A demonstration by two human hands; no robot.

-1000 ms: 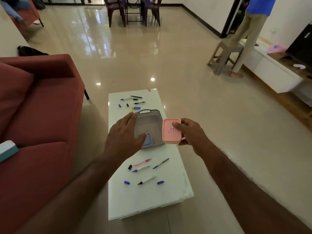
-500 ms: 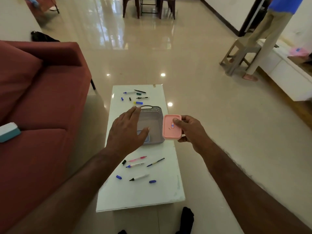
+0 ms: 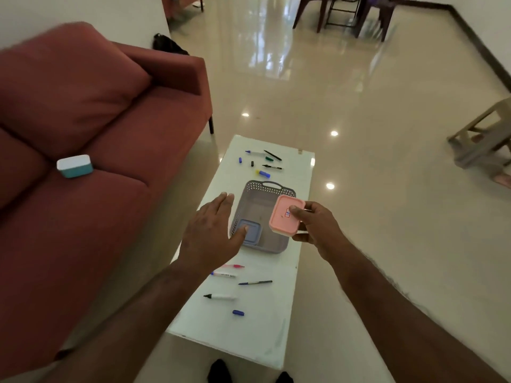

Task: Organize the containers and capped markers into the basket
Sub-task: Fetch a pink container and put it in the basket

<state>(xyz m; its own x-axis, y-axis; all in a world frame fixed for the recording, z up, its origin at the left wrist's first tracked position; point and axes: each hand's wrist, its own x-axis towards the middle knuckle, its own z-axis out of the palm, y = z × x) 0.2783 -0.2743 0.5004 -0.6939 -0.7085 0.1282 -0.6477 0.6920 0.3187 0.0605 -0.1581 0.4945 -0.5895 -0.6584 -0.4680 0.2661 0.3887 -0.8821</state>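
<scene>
While we held the pink container [image 3: 285, 214] above the basket [image 3: 262, 217], this was how things stood.

Writing: a small red and blue sticker sat on the pink lid, half under our thumb; we could not read it. Print on the marker barrels was too small to make out.

Right hand: our right hand [image 3: 315, 230] gripped the pink container, thumb on the lid and fingers curled beneath, over the basket's right rim.

Left hand: our left hand [image 3: 213, 233] was spread flat, fingers straight and together, holding nothing, above the basket's left wall; whether it touched the rim we could not tell.

Basket: grey, perforated, with a handle at the far end, it stood in the middle of the white table [image 3: 265, 335].

Blue container [image 3: 250, 234]: it lay in the basket's near left corner, partly hidden by our left thumb.

Near markers: a pink marker [image 3: 233, 266], a blue-tipped white marker [image 3: 223, 275], a dark blue pen [image 3: 255, 283] and an uncapped black-tipped marker [image 3: 220, 296] lay on the table near us, with a loose blue cap [image 3: 238, 312].

Far markers [image 3: 265, 161]: several more, with loose caps, lay beyond the basket.

Teal container [image 3: 74, 165]: white-lidded, it rested on the red sofa [image 3: 83, 217], well apart from the table.

Cut off: a stool [image 3: 484, 134] and a person's foot [image 3: 502, 179] at the right edge were blurred.
</scene>
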